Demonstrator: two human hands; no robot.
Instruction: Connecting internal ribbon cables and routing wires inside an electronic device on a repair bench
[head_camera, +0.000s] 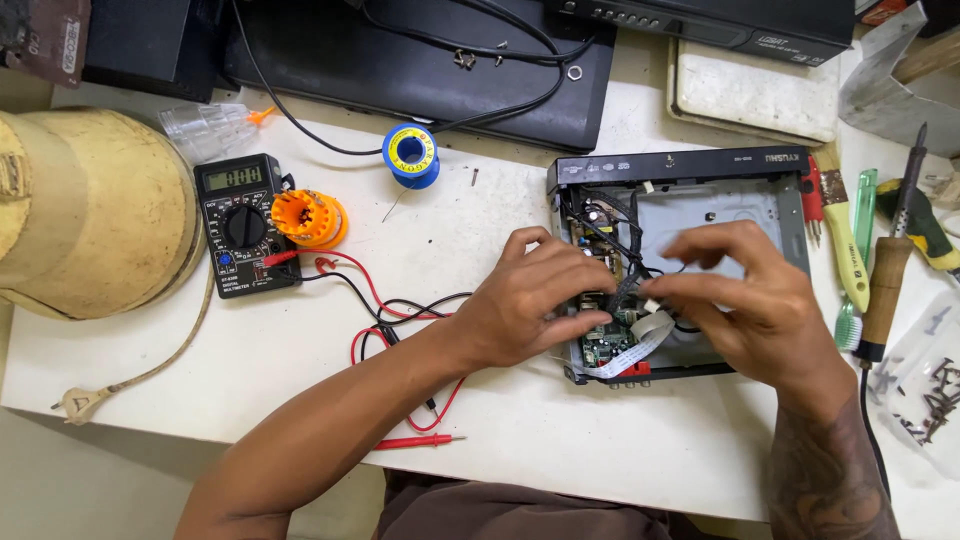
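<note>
An opened black electronics box lies on the white table, its circuit boards and wiring bared. My left hand rests on the box's left side, fingertips pressed on the green circuit board near a bundle of black wires. My right hand hovers over the middle of the box and pinches a small white connector on those wires. A flat grey ribbon cable curls out below the hands.
A black multimeter with red and black probe leads lies at left, beside an orange bit holder and a blue solder spool. At right lie a wooden-handled soldering iron, a brush, and a bag of screws. A large beige object sits far left.
</note>
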